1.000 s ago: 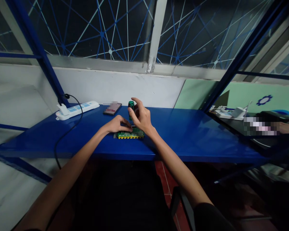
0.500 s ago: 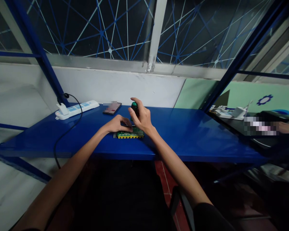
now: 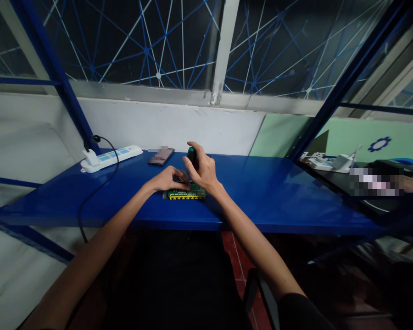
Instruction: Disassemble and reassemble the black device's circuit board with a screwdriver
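Green-topped screwdriver handle (image 3: 192,155) above circuit board (image 3: 187,195)

Right hand (image 3: 205,170) wraps the rounded handle at twelve o'clock of the flat, yellow-edged board on glossy blue tabletop (image 3: 268,192); left hand (image 3: 165,178) bends over its ten o'clock, finger grip impossible to tell.

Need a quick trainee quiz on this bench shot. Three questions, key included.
1. Which grip holds the green-and-black tool handle? A) left B) right C) neither
2. True or false: the phone lies to the right of the power strip.
3. Fill in the colour: the strip along the near edge of the green circuit board is ____.

Key: 1. B, the right grip. 2. True. 3. Yellow.
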Demonstrator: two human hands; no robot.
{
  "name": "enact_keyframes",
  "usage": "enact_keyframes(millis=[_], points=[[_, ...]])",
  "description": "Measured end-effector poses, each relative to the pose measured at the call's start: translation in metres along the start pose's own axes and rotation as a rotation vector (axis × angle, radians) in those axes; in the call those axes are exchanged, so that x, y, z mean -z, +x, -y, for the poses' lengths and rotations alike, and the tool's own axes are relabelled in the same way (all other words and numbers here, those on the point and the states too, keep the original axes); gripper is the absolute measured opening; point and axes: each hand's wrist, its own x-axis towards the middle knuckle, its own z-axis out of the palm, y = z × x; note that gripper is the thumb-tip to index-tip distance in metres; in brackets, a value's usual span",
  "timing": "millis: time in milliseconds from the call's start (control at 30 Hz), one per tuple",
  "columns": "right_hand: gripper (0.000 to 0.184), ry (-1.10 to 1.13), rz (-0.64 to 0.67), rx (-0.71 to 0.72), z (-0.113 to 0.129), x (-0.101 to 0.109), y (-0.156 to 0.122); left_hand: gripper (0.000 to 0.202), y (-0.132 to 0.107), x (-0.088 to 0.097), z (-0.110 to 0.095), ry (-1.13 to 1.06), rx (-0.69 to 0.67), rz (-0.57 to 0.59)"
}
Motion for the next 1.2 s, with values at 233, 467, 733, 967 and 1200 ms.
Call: enact_keyframes(millis=[233,467,733,967,1200], points=[[0.043,-0.009,0.001,0.013,0.0014,-0.0004,0.0003,0.021,-0.0006,0.0014,0.0014,0.0,-0.033,0.05],[0.043,-0.011,0.008,-0.025,0.0028,0.0002,0.0008,0.024,0.0005,0.0001,0.0022,0.02,-0.008,0.016],[0.045,-0.014,0.035,-0.031,0.002,-0.001,-0.0005,0.023,-0.0004,0.0019,-0.0018,-0.004,0.003,0.057],[0.045,-0.007,0.031,-0.047,0.0018,-0.0011,-0.0009,0.022,-0.0008,0.0001,-0.0034,-0.012,0.014,0.027],[0.044,-0.015,0.014,-0.027,0.0026,-0.0006,-0.001,0.021,0.0,0.0018,0.0012,-0.027,0.005,0.063]])
